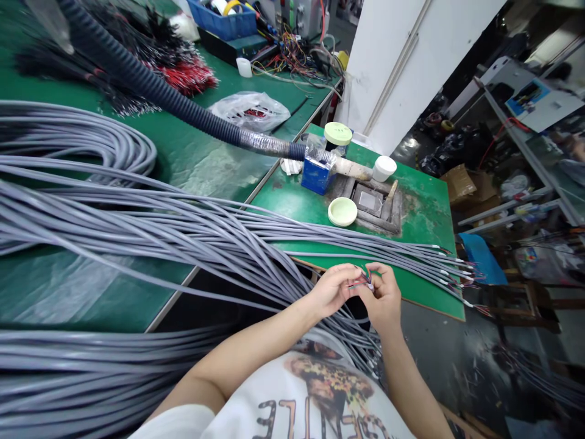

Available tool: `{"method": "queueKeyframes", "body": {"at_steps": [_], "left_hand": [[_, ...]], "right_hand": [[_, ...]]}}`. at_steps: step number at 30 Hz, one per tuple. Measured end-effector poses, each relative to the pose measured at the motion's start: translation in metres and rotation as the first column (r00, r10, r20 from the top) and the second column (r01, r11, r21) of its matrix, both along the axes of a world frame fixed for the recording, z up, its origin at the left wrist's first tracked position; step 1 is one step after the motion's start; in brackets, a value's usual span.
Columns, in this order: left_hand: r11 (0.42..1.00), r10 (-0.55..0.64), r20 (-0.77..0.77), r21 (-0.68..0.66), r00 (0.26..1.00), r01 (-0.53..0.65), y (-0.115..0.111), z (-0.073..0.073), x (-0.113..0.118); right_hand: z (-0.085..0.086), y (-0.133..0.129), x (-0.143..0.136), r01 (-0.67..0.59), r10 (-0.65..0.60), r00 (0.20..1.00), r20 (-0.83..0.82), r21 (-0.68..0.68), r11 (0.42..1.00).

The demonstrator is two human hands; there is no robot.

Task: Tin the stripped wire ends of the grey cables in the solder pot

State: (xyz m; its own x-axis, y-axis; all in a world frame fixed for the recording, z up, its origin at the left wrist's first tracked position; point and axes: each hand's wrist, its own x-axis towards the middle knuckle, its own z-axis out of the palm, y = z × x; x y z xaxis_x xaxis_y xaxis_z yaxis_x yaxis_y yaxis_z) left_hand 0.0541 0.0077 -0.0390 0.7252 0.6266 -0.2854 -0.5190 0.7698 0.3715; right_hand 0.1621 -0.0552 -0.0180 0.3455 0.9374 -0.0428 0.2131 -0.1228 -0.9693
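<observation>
Head view shows the left hand (334, 291) and right hand (384, 300) close together, fingers pinched narrow around thin coloured wires (364, 280) in front of the shirt (315, 390). Just beyond, grey cables (292, 228) lie across the green bench (425, 213), near a round lid (342, 211).

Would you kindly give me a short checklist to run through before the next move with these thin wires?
1. Left hand and right hand both at the thin wires: ok.
2. Hands away from the dark square fixture: ok, they are nearer the front edge.
3. Hose away from the hands: ok, its end is by the blue block.
4. Cable ends all within the green board: not ok, several overhang its right edge.
5. Bare tips of the held wires undamaged: cannot tell, too small.
</observation>
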Motion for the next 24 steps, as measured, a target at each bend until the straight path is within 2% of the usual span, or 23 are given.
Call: {"method": "queueKeyframes", "body": {"at_steps": [4, 7, 10, 13, 16, 19, 21, 24], "left_hand": [[0.996, -0.003, 0.066, -0.089, 0.998, 0.009, -0.002, 0.001, 0.001], [0.996, 0.013, 0.055, -0.093, 0.998, -0.008, -0.005, 0.006, 0.002], [0.996, 0.087, -0.006, 0.013, 0.996, -0.087, -0.006, 0.011, 0.003], [0.96, 0.223, -0.103, 0.197, 0.969, -0.2, -0.006, 0.011, 0.004], [0.852, 0.404, -0.175, 0.43, 0.898, -0.299, -0.004, 0.006, 0.002], [0.68, 0.574, -0.169, 0.644, 0.801, -0.351, 0.0, 0.0, -0.003], [0.567, 0.644, -0.148, 0.751, 0.751, -0.339, 0.005, 0.001, -0.007], [0.468, 0.688, -0.156, 0.842, 0.709, -0.269, 0.015, 0.005, -0.016]], "right_hand": [[-0.007, 0.0, -0.001, 0.04, -0.051, 0.992, 0.12, 0.094, 0.995], [-0.01, -0.002, -0.001, 0.031, -0.063, 0.982, 0.179, 0.172, 0.985], [-0.009, -0.001, 0.0, 0.009, -0.058, 0.97, 0.237, 0.203, 0.979], [-0.002, 0.004, 0.0, 0.022, -0.102, 0.949, 0.298, 0.259, 0.966], [0.011, 0.011, 0.001, -0.005, -0.117, 0.93, 0.348, 0.332, 0.943], [0.025, 0.022, 0.001, -0.085, -0.058, 0.921, 0.386, 0.344, 0.935], [0.035, 0.03, 0.001, -0.138, -0.004, 0.915, 0.404, 0.322, 0.937], [0.05, 0.046, 0.006, -0.194, 0.055, 0.902, 0.429, 0.286, 0.938]]}}
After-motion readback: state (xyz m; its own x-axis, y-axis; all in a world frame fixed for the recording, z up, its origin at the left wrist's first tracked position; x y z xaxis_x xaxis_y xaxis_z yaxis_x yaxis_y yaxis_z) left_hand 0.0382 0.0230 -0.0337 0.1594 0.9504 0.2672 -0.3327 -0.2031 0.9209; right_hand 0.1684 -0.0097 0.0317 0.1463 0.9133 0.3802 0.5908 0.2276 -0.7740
